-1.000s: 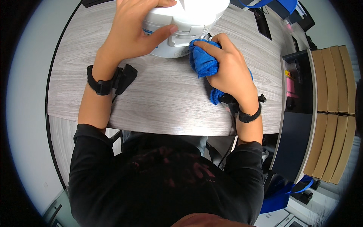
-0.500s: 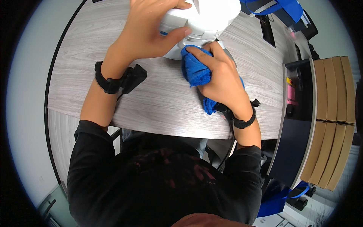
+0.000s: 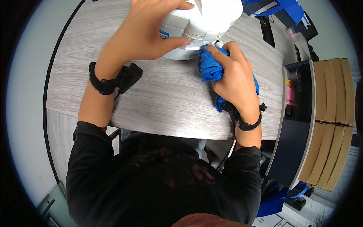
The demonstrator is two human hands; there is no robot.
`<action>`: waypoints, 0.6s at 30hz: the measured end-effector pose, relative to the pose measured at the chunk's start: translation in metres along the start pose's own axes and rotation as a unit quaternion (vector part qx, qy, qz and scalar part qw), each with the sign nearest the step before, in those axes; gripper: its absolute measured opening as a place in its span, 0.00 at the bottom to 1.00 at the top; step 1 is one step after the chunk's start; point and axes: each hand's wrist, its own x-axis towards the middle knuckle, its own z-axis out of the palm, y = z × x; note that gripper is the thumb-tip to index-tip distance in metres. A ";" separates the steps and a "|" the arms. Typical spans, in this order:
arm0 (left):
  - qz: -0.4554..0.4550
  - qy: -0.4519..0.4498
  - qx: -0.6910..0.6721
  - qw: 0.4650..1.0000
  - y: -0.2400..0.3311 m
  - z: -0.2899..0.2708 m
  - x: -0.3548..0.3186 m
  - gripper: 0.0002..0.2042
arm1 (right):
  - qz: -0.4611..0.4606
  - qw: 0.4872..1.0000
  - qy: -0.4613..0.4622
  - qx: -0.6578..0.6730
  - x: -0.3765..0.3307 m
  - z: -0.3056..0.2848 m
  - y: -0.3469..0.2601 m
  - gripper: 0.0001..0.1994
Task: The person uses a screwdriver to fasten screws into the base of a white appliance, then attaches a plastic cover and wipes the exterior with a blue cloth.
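Note:
A white, rounded, lidded appliance stands at the far edge of the view, partly cut off; its exact kind I cannot make out. My left hand grips its left side, with the thumb along the front below the lid and the fingers over the top. A small blue-and-white label shows beside that thumb. Bunched in my right hand is a blue cloth, pressed close to the appliance's lower right front. Part of the cloth hangs out under my palm near the wrist.
Everything stands on a grey wood-grain table. Black straps with small devices circle both wrists, and a cable runs off the near edge. To the right are a dark shelf unit, upright cardboard boxes and a blue bag.
My right hand and the cloth have slid to the right along the appliance's front. My left hand has shifted slightly, uncovering more of the blue-and-white label.

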 end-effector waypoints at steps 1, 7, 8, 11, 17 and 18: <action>0.006 -0.005 -0.013 1.000 0.001 -0.002 0.001 0.26 | 0.000 1.000 0.001 0.013 0.000 0.000 -0.001 0.30; -0.015 -0.041 0.065 0.997 -0.005 0.005 -0.001 0.31 | 0.007 0.996 -0.026 0.091 0.003 0.008 -0.009 0.33; -0.008 -0.036 0.066 0.997 -0.006 0.006 -0.002 0.31 | 0.008 0.995 -0.023 0.099 0.003 0.011 -0.011 0.33; 0.005 -0.024 0.070 0.997 -0.007 0.007 -0.003 0.32 | 0.019 0.992 -0.022 0.124 0.003 0.016 -0.016 0.35; -0.025 -0.047 0.062 0.997 -0.007 0.003 -0.002 0.31 | 0.063 0.971 -0.033 0.228 0.002 0.005 -0.018 0.35; -0.040 -0.058 0.062 0.996 0.001 -0.001 0.001 0.31 | 0.062 0.970 -0.023 0.233 0.002 0.004 -0.018 0.35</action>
